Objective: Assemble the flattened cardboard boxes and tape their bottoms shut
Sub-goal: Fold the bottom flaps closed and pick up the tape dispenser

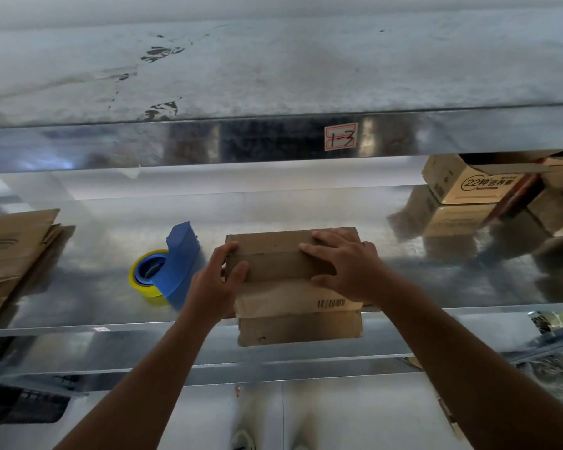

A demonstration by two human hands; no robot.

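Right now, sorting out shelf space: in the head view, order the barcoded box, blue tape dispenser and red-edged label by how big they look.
1. barcoded box, clearly largest
2. blue tape dispenser
3. red-edged label, smallest by a wide margin

Cool, dim light is glaring off the metal shelf [95, 258], reflections are smearing along its far edge, and wide-angle distortion is bowing and softening the frame's edges.
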